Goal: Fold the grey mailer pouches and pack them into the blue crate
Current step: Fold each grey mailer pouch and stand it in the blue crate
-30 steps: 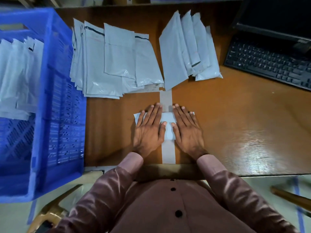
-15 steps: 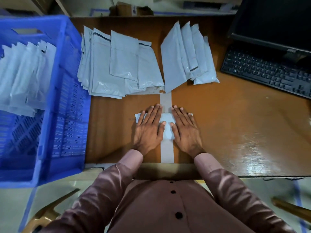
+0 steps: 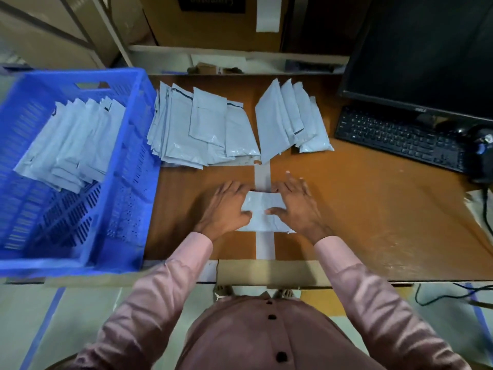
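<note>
A folded grey mailer pouch (image 3: 262, 212) lies on the wooden desk (image 3: 360, 209), over a strip of pale tape (image 3: 262, 174). My left hand (image 3: 226, 206) rests at its left edge and my right hand (image 3: 296, 206) at its right edge, fingers straight and spread, both thumbs touching the top of the pouch. The blue crate (image 3: 128, 182) stands at the left and holds several folded pouches (image 3: 72, 145) leaning in a row. Two fanned stacks of flat grey pouches, a left stack (image 3: 202, 129) and a right stack (image 3: 290, 121), lie at the back of the desk.
A black keyboard (image 3: 400, 140), a monitor (image 3: 426, 49) and a mouse (image 3: 482, 148) fill the right rear of the desk. Cardboard boxes (image 3: 213, 22) stand behind the desk. The desk's front edge runs just below my wrists.
Both hands lay flat side by side on the pouch; now they have slid apart to its edges, uncovering its middle. The camera has pulled back and tilted up.
</note>
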A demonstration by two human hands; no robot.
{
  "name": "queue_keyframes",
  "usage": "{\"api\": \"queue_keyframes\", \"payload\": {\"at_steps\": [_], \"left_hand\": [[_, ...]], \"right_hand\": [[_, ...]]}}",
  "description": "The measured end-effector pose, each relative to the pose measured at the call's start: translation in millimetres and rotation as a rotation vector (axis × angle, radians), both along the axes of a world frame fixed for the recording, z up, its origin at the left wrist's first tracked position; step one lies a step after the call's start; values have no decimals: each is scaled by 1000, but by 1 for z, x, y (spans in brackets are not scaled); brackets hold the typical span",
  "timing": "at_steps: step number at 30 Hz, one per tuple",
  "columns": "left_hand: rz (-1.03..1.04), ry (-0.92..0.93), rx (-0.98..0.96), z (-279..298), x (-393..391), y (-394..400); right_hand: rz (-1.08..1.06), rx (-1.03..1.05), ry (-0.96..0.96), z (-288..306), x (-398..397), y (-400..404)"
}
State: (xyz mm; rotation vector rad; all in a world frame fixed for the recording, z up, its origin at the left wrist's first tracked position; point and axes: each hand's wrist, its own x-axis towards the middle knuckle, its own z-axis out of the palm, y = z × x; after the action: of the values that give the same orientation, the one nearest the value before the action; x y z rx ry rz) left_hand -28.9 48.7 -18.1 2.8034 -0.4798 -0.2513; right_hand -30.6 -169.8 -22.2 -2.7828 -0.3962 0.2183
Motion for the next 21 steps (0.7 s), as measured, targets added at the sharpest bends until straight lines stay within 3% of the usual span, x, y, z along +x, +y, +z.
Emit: {"api": "queue_keyframes", "payload": {"at_steps": [6,12,17,21], "left_hand": [[-13,-369,-35,15,-11,2],[-20,-142,-105,-24,-42,19],[71,-180,-230,-34,-34,15],[120,-167,-128,-49,-11,2]], "right_hand": [[-12,-78,-418,18,-10,7],[1,5,-121,-22,-36,5],[-68,88,-197,-33,-29,10],[-84,115,-177,-51,-8,24]]}}
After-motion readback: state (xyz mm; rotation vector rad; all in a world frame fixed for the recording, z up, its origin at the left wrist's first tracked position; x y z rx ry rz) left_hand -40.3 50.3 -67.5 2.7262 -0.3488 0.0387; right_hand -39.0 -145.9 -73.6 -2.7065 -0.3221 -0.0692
